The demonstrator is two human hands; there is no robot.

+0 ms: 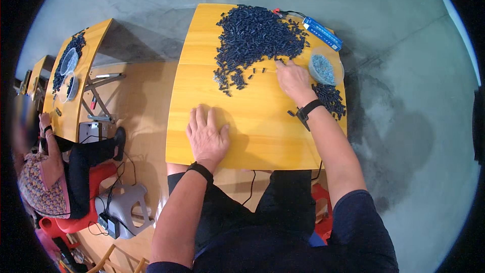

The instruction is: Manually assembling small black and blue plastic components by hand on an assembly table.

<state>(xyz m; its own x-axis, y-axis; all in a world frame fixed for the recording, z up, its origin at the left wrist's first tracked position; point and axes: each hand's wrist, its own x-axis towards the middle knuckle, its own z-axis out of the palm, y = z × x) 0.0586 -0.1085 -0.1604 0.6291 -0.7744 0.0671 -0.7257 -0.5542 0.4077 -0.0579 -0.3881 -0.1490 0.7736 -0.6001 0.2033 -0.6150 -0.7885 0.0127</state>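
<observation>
My left hand (207,138) lies flat near the front of the yellow table (242,146), fingers spread and holding nothing. Farther forward, my right hand (294,81) reaches to the near edge of a big heap of small black cylindrical pieces (257,33). Its fingertips close around one small black piece (281,60), partly hidden by the fingers. Several loose pieces lie left of that hand, with a few tiny clear bits (217,78) beside them. A round clear tub (339,65) holding small pale-blue parts (322,69) stands just right of my right hand.
A smaller pile of black pieces (331,100) lies below the tub, under the table's right side. A long blue box (322,34) with a cable and red clip (276,11) rests at the far right corner. Leftward, a seated person (48,177) works at another table (93,53).
</observation>
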